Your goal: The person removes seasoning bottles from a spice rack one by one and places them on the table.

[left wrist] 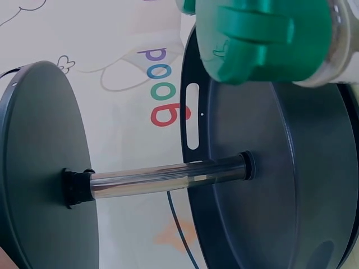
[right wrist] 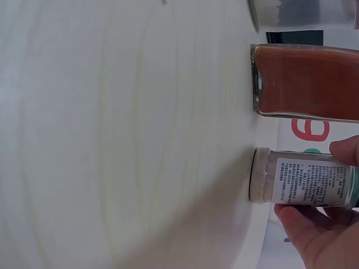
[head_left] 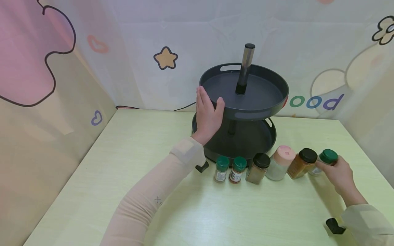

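Observation:
At the left side of a two-tier black round rack, my left hand (head_left: pixel 209 114) rests on the rim of the upper tray (head_left: pixel 267 92) with its fingers straight. Below it, the lower tray (head_left: pixel 246 143) shows a bare inside. My right hand (head_left: pixel 341 174) grips a green-capped spice jar (head_left: pixel 328 156) at the right end of a row of jars. Fingers and thumb lie on opposite sides of that jar in the right wrist view, and its label (right wrist: pixel 309 180) with small print faces the camera. The jar's base is right at the table surface.
Left of the gripped jar stand a black-capped orange-brown jar (head_left: pixel 298 167), a pink-capped shaker (head_left: pixel 278 167), a black-capped jar (head_left: pixel 256 172) and two green-capped jars, one of them reddish (head_left: pixel 235 174). A metal pole (head_left: pixel 245 65) rises from the rack. A printed curtain (head_left: pixel 129 61) hangs behind the table (head_left: pixel 123 150).

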Tool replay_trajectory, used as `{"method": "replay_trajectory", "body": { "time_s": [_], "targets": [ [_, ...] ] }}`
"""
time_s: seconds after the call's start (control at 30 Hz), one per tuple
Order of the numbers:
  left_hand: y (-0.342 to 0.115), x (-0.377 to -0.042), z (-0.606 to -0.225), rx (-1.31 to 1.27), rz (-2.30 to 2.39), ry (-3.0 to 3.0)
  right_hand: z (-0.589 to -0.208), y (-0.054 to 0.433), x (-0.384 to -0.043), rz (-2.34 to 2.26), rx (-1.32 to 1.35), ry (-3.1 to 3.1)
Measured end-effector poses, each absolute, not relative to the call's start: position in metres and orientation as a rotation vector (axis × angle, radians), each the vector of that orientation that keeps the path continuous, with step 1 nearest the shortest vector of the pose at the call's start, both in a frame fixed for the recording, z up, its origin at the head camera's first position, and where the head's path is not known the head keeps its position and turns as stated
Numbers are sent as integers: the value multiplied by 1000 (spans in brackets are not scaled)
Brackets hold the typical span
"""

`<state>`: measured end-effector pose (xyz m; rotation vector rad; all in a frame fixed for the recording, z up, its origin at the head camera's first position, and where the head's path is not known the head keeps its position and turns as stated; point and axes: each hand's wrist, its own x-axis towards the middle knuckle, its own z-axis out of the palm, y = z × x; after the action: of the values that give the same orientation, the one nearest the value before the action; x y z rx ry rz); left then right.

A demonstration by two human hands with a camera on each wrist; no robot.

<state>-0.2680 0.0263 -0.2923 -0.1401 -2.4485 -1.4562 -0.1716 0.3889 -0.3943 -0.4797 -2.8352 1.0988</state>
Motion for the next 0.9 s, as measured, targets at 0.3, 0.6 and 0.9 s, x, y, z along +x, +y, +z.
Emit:
{"method": "replay_trajectory", "body": {
  "time_s": [0.3,0.6,0.9],
  "targets": [
    [25,-269,-291,-145,-1463,-2449,-394,392,-171,1048,-449,-2857],
    [22,-269,-287,-142,-1429,-2503,-395,393,-171,987,-423,-2874],
    [13,-258,-296,-286,-1444,-2470,-396,394,-172,984,-424,-2875]
  ]
}}
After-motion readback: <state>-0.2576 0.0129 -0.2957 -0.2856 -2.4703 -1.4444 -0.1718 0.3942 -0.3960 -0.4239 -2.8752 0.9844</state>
